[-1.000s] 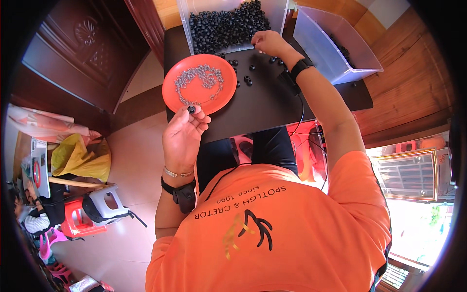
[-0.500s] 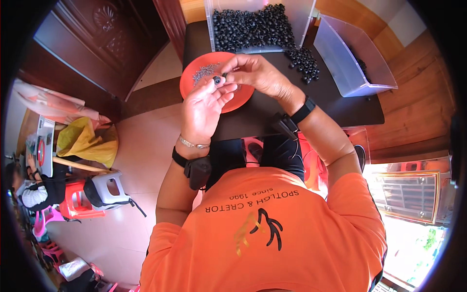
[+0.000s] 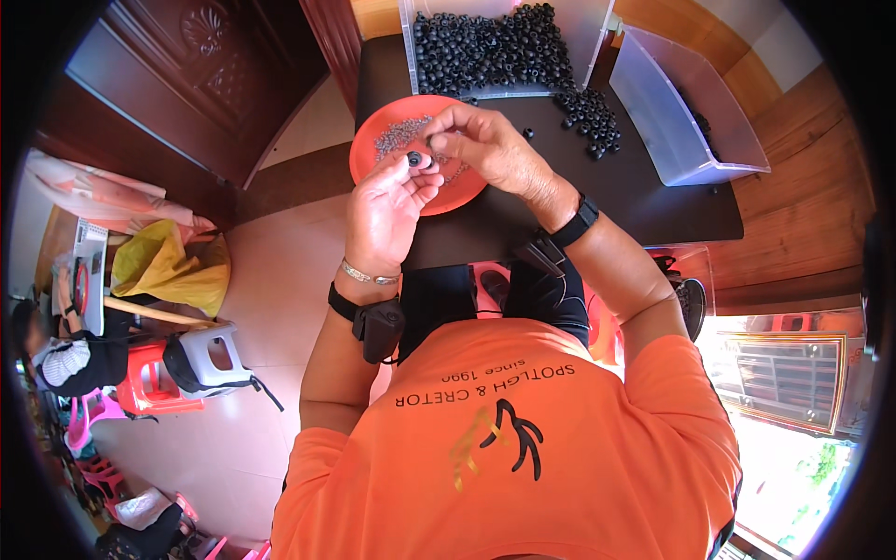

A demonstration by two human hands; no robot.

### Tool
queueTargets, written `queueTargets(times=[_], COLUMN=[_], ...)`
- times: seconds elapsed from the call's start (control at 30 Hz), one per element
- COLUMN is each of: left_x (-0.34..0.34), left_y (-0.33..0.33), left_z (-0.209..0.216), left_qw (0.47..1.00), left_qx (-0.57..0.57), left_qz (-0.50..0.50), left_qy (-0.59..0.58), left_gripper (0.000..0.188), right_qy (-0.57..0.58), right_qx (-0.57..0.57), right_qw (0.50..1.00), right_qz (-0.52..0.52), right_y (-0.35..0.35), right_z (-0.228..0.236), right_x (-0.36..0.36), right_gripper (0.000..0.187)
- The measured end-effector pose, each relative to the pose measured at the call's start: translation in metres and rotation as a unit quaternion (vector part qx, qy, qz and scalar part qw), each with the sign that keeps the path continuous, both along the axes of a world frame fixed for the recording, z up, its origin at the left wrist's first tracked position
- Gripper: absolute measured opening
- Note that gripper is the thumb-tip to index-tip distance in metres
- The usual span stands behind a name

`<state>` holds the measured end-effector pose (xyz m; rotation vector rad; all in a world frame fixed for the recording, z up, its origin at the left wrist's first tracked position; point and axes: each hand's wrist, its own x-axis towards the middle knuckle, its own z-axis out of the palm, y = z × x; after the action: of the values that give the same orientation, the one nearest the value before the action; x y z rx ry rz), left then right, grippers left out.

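Palm up, my left hand (image 3: 383,219) pinches a small round black plastic piece (image 3: 414,159) with a hole between thumb and fingers. My right hand (image 3: 499,154) is just above and to the right, a small gap from that piece. Its thumb and forefinger are pressed together on something small and dark that I cannot make out. Both hands are over the near side of a round orange plate (image 3: 362,159), which carries many small silvery pieces (image 3: 397,137).
On the dark table (image 3: 644,210), a clear bin (image 3: 597,42) full of black pieces lies open toward me, with a loose pile (image 3: 588,121) spilling out. A second translucent bin (image 3: 672,140) stands at right. Stools (image 3: 154,383) and a seated person (image 3: 65,355) are at far left.
My right hand has drawn slightly up and away from the black piece, opening a gap between the hands. My left hand stays nearly in place, still pinching the piece.
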<state>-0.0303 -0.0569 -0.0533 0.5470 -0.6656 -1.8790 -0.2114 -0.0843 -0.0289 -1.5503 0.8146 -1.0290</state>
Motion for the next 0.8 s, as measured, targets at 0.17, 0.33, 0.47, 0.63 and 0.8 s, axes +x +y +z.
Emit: queueTargets(times=[0.17,0.33,0.47,0.63,0.8], left_x=[-0.004,-0.005,-0.007,-0.007,-0.009], left_y=[-0.002,-0.004,-0.004,-0.002,0.006], left_z=[0.004,-0.001,0.002,0.007,0.009], left_qw=[1.000,0.999,0.999,0.999,1.000], left_qx=[0.019,0.028,0.042,0.028,0.017], left_qz=[0.000,0.016,0.012,-0.008,-0.023], left_qy=[-0.012,-0.018,-0.025,-0.020,-0.004], left_gripper=[0.018,0.018,0.017,0.016,0.019], right_qy=[-0.070,-0.107,-0.121,-0.105,-0.162], right_qx=[0.028,0.041,0.044,0.027,0.032], right_qw=[0.997,0.993,0.992,0.994,0.986], right_qz=[-0.021,-0.022,-0.014,-0.024,-0.023], right_y=[0.000,0.001,0.003,0.006,0.006], right_z=[0.000,-0.001,-0.002,-0.003,-0.001], right_x=[-0.004,-0.008,-0.008,-0.009,-0.013], right_gripper=[0.016,0.016,0.015,0.014,0.011])
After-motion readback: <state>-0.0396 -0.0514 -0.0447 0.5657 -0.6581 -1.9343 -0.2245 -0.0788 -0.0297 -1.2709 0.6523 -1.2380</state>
